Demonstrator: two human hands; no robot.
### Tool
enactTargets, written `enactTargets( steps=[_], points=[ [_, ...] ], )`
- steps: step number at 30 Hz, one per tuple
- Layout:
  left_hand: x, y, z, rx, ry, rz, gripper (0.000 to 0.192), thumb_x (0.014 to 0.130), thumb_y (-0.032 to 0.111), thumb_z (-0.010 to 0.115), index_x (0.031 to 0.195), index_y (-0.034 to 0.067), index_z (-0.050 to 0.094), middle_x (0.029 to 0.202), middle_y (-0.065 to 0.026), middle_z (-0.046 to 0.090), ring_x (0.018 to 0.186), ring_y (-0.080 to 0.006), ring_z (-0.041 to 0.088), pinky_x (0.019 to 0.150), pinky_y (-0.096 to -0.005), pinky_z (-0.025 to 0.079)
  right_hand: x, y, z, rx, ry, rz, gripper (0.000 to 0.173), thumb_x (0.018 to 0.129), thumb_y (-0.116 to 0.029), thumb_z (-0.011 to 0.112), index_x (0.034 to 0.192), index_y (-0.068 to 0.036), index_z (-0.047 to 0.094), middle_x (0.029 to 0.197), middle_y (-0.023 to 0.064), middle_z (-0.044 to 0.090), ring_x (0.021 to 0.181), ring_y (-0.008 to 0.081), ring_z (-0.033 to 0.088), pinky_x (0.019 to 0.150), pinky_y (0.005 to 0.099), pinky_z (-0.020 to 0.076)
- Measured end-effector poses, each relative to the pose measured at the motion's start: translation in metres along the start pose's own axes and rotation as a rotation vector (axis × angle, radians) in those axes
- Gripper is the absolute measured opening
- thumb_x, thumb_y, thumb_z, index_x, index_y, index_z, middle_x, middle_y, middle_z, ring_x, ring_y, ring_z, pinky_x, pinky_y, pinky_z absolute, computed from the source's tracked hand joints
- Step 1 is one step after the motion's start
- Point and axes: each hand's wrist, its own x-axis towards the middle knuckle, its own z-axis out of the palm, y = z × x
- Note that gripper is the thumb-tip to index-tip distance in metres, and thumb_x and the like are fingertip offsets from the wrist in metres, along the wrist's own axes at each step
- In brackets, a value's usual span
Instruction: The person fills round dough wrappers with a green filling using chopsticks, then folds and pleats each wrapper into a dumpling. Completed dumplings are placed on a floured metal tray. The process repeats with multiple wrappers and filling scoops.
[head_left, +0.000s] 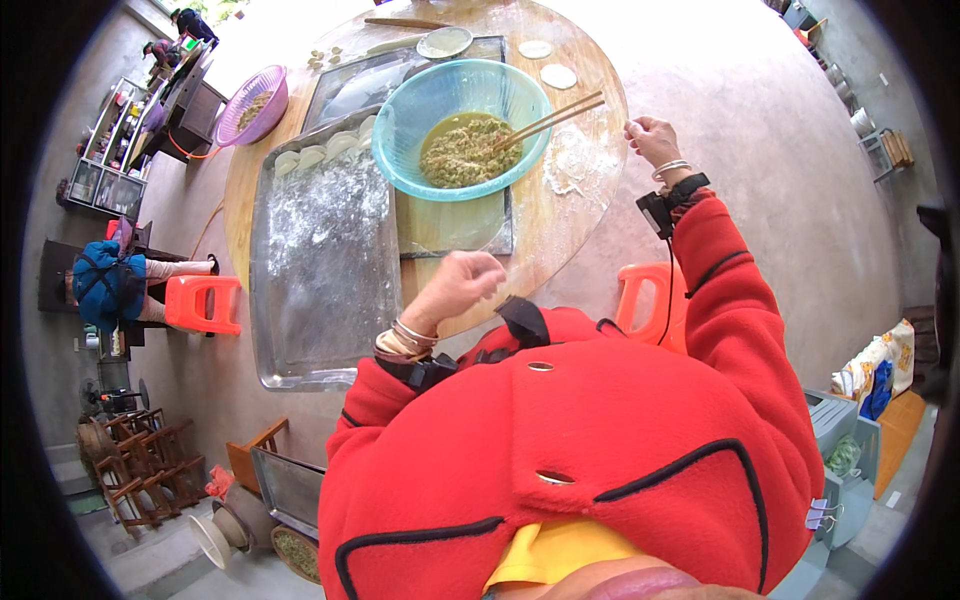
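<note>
My left hand (466, 283) hovers over the near table edge, fingers loosely curled and blurred; its palm is hidden. At the table's right rim, my right hand (651, 139) has its fingers drawn together, nothing visible in them. A blue-green plastic basin (390, 161) between them holds chopped filling (469, 157), with wooden chopsticks (559, 120) leaning in it. Two round dough wrappers, one of them the nearer wrapper (559, 76), lie beyond the loose flour (577, 165). Several folded dumplings (312, 156) line the far end of a floured metal tray (322, 292).
A rolling pin (405, 24), a flour bowl (444, 43) and dough pieces (324, 56) lie at the round wooden table's (240, 180) far side. A purple basket (270, 112) sits at its left edge. Orange stools (202, 304) stand nearby. A person with a blue backpack (109, 285) is at left.
</note>
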Motion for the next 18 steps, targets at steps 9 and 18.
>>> enactTargets(
  steps=[9,18],
  points=[
    [0.018,-0.015,0.023,0.029,0.188,-0.148,0.015,0.088,0.011,0.061,0.086,-0.003,0.066,0.072,0.0002,0.061,0.067,-0.0057,0.052,0.059,-0.0226,0.043,0.13,0.002,0.064,-0.574,-0.17,-0.409,0.025,0.088,-0.028,0.055,0.092,-0.008,0.068,0.091,0.0164,0.067,0.089,0.0354,0.064,0.081,0.0439,0.0491],
    [0.047,-0.008,0.098,-0.225,0.642,-0.313,0.012,0.089,0.011,0.06,0.087,0.001,0.065,0.07,0.0036,0.058,0.062,-0.0038,0.05,0.055,-0.0204,0.04,0.23,0.029,0.142,-0.891,-0.243,-0.989,0.016,0.079,-0.011,0.055,0.08,-0.003,0.069,0.082,0.0165,0.067,0.083,0.0343,0.065,0.077,0.0434,0.0504]
  ],
)
